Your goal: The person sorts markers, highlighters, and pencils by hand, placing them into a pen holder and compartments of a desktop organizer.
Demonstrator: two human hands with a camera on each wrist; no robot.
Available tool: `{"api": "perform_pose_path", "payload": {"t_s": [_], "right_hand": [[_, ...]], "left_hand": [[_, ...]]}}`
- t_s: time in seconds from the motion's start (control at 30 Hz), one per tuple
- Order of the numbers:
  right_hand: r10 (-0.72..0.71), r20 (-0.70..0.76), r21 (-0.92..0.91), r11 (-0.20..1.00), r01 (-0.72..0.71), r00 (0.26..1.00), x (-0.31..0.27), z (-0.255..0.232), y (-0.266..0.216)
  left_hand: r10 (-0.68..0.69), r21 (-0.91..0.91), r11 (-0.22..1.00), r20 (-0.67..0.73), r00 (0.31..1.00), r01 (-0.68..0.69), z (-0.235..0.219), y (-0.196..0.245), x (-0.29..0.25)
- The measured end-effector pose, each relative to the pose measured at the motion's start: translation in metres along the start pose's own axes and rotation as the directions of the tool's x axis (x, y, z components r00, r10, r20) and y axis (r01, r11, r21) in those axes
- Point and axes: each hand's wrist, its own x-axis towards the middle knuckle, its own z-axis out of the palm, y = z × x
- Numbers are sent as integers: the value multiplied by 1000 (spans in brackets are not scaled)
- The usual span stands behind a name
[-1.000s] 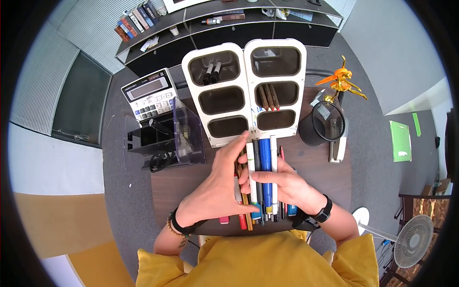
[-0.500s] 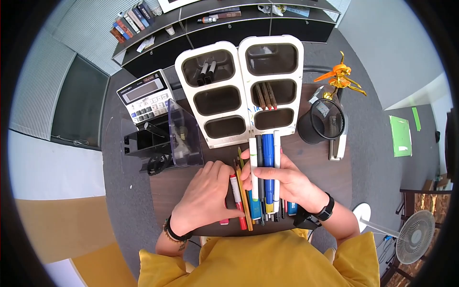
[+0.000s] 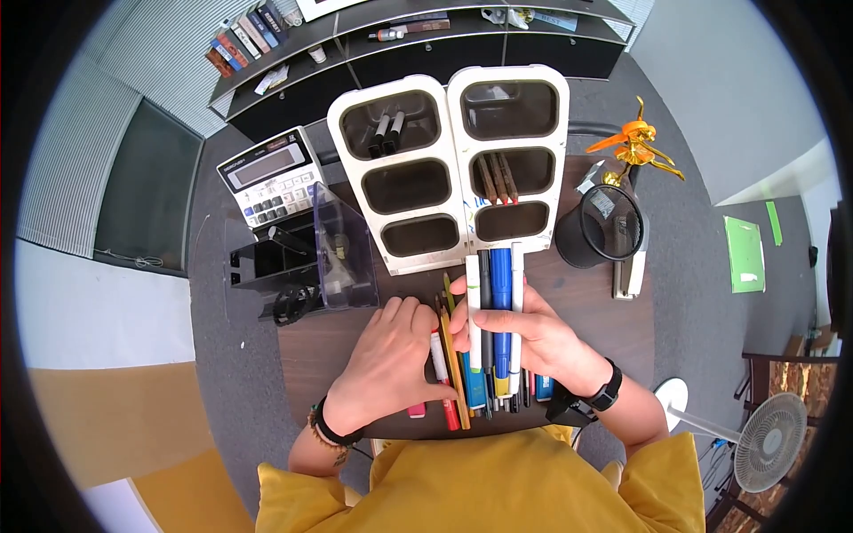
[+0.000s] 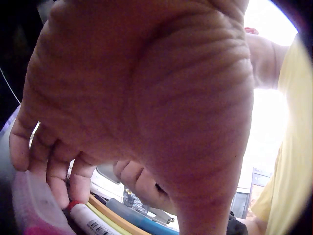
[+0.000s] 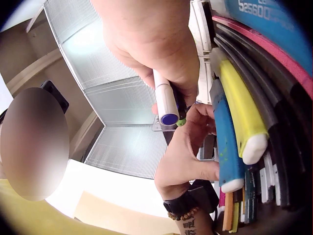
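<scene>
In the head view the right hand (image 3: 551,351) grips a bundle, thumb across it: a white pen (image 3: 474,311), a dark pen, a thick blue marker (image 3: 502,302) and another white pen. The left hand (image 3: 382,364) is palm down with bent fingers at the left end of the loose pens, its thumb over a white-and-red marker (image 3: 450,414). In the left wrist view its fingertips hang beside that marker (image 4: 93,220) and a clear pink item (image 4: 39,205). Pencils (image 3: 459,382) and blue and yellow highlighters (image 5: 242,107) lie between the hands.
Two white three-compartment organizers (image 3: 462,178) stand ahead, one holding black-and-white pens, the other brown pencils. At left are a calculator (image 3: 271,178) and a clear desk box (image 3: 342,266); at right, a mesh cup (image 3: 577,244), a stapler (image 3: 629,275) and a golden figurine (image 3: 636,147).
The left hand has moved left and down from the gripped bundle to the loose pens at the left. The right hand still holds its bundle, almost unmoved.
</scene>
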Motion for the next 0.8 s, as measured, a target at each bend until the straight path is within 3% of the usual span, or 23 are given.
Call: {"api": "perform_pose_path", "payload": {"t_s": [0.8], "right_hand": [[-10,2,-45,999,10,1000,0,-2,1]], "left_hand": [[24,31,999,42,999,-25,-3,-6,-6]]}}
